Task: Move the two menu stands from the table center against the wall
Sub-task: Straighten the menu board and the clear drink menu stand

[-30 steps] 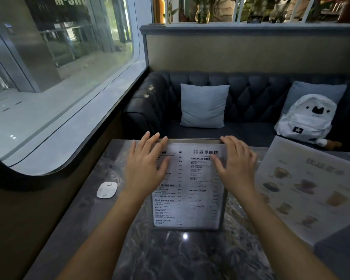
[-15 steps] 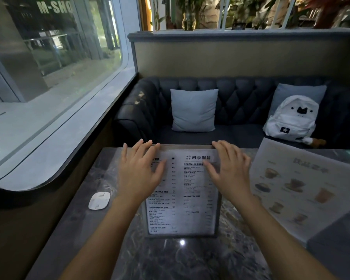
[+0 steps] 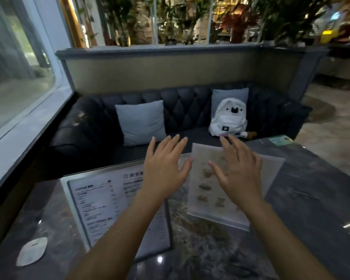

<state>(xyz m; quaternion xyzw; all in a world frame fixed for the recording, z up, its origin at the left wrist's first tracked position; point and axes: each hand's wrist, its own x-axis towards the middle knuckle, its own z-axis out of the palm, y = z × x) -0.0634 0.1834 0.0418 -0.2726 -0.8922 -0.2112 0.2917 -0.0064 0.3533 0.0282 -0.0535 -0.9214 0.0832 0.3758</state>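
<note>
A framed text menu stand (image 3: 101, 207) stands on the dark marble table (image 3: 311, 209), left of centre, partly hidden by my left forearm. A second menu stand with drink pictures (image 3: 208, 190) stands to its right, near the table's middle. My left hand (image 3: 164, 172) hovers with fingers spread between the two stands, holding nothing. My right hand (image 3: 238, 174) is spread in front of the picture stand, also holding nothing; I cannot tell whether it touches the stand.
A small white oval device (image 3: 31, 252) lies at the table's near left. Windowed wall (image 3: 18, 126) runs along the left. Beyond the table is a dark tufted sofa (image 3: 186, 106) with two pale cushions and a white backpack (image 3: 228, 120). A green card (image 3: 279, 140) lies far right.
Both hands have left the text menu stand and moved right toward the picture stand. The view has swung right, so the text stand now sits at the left.
</note>
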